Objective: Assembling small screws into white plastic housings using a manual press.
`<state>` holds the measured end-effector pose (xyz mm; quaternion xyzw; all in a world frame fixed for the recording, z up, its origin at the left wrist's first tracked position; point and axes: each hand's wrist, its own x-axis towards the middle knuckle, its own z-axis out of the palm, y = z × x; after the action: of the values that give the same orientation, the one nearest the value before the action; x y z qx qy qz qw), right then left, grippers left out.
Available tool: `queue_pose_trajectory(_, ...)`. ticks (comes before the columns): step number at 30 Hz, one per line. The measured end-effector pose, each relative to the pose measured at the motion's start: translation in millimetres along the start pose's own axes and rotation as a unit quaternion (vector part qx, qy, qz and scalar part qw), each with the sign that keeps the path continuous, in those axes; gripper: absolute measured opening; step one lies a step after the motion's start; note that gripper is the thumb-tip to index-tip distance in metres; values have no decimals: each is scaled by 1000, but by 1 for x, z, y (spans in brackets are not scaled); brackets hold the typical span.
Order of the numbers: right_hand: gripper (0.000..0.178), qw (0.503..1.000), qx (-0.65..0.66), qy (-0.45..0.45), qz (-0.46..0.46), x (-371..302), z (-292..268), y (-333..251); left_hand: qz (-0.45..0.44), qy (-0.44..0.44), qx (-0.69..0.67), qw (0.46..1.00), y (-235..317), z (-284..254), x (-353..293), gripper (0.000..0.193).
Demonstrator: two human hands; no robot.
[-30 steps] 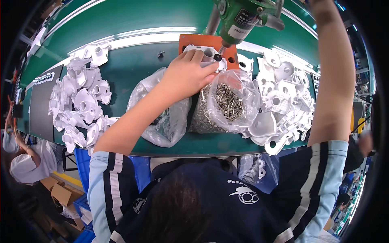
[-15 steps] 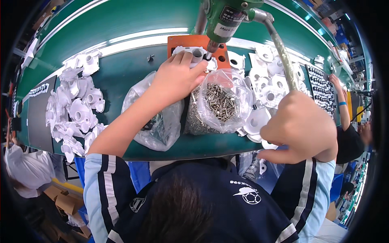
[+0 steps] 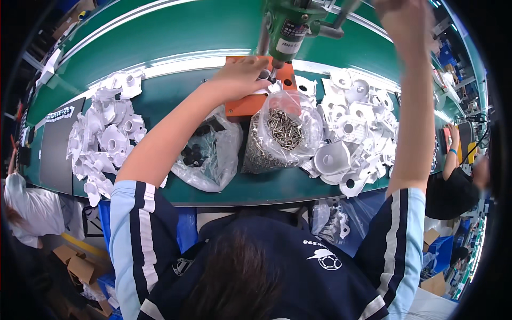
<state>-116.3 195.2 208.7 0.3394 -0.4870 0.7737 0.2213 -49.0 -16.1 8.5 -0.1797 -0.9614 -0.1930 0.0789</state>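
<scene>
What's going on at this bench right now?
A person at a green workbench holds a small white plastic part on an orange fixture block with the left hand, right under the tip of a green overhead power tool. The right hand is raised near the tool's lever at the top of the view. In front lie an open bag of metal screws and a bag of small black parts, with piles of white plastic parts on both sides.
</scene>
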Motion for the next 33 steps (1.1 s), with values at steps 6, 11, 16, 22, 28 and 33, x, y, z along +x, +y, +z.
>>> queue_pose_trajectory(6,23,944,-69,-42,321,5,-12,71,-78,-79,85,990,27,-42,-1,56)
queue_pose_trajectory(11,40,955,-121,-51,266,-60,-60,11,-71,29,88,993,-2,-57,-51,44)
queue_pose_trajectory(16,35,931,-17,-124,343,-127,-126,-33,-118,86,-496,856,17,-68,-101,34)
queue_pose_trajectory(22,28,925,1,-94,367,-194,-106,-42,-108,83,-884,447,47,-48,-128,46)
queue_pose_trajectory(28,26,919,39,-83,384,-224,-80,-38,0,6,-952,307,71,-34,-140,50)
queue_pose_trajectory(33,24,911,24,-108,396,-230,-78,-42,9,23,-958,287,80,-37,-144,47)
